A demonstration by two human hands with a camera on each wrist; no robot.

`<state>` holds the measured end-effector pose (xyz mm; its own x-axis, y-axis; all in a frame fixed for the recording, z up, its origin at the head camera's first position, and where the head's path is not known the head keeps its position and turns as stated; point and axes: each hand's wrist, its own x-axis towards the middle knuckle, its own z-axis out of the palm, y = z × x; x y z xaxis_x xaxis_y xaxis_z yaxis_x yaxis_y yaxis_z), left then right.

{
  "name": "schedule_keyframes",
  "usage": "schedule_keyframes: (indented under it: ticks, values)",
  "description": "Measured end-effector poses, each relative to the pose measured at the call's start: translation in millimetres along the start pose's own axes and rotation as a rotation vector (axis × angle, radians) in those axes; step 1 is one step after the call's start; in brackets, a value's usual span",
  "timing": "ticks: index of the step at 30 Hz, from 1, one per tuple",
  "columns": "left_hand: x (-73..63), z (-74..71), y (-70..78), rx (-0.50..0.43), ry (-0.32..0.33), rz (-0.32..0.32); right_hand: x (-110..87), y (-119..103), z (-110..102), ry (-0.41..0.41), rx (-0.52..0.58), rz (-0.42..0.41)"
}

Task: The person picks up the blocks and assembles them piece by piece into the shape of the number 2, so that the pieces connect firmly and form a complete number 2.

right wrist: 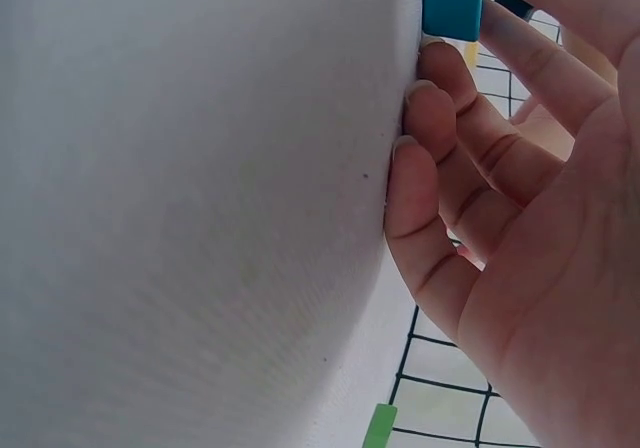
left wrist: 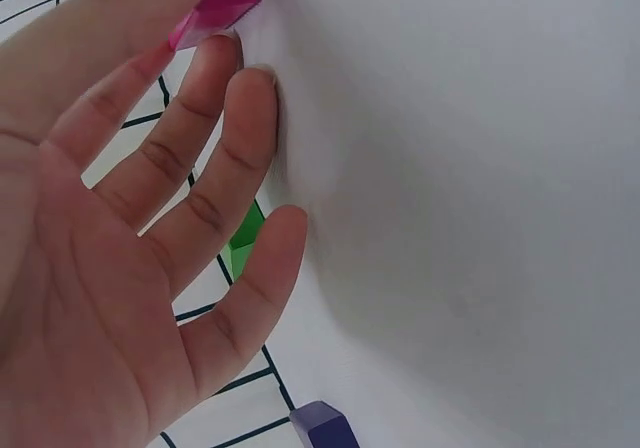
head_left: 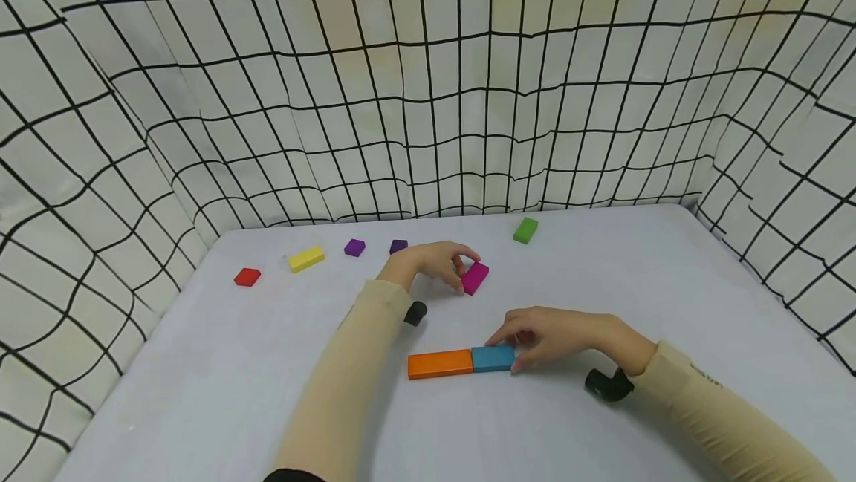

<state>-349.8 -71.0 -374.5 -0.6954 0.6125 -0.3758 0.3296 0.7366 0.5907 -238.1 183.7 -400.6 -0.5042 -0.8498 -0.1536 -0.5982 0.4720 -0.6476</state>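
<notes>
On the white table, the left hand (head_left: 438,261) pinches a magenta block (head_left: 475,278) between thumb and index finger. In the left wrist view the thumb crosses in front of the magenta block (left wrist: 225,10), while the other fingers are spread near the table. Closer to the front, the right hand (head_left: 551,335) has its thumb and index finger on opposite sides of a blue block (head_left: 493,359). That block lies end to end with a longer orange block (head_left: 439,364), the two forming a row. The blue block (right wrist: 452,3) also shows at the top of the right wrist view.
Along the back lie a red block (head_left: 247,277), a yellow block (head_left: 306,258), a purple block (head_left: 354,247), a dark purple block (head_left: 398,246) partly behind the left hand, and a green block (head_left: 525,230). Black netting (head_left: 428,99) over white cloth encloses the table's back and sides.
</notes>
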Motion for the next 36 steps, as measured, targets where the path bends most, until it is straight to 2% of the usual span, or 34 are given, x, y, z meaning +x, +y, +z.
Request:
schedule_keyframes:
  ticks: [17, 24, 32, 36]
  values:
    - [-0.8, 2.2, 2.0, 0.018, 0.018, -0.017, 0.5, -6.0, -1.0, -0.001, -0.011, 0.011]
    - [-3.0, 1.7, 2.6, 0.076, 0.021, -0.011, -0.3, -4.9, -0.7, 0.0, -0.018, 0.013]
    - [-9.3, 0.9, 0.0, 0.071, 0.059, -0.022, -0.4, -5.3, -0.3, 0.005, -0.022, 0.002]
    - [-13.4, -0.2, -2.0, 0.067, 0.08, -0.003, -0.8, -5.4, -0.1, 0.005, -0.024, 0.0]
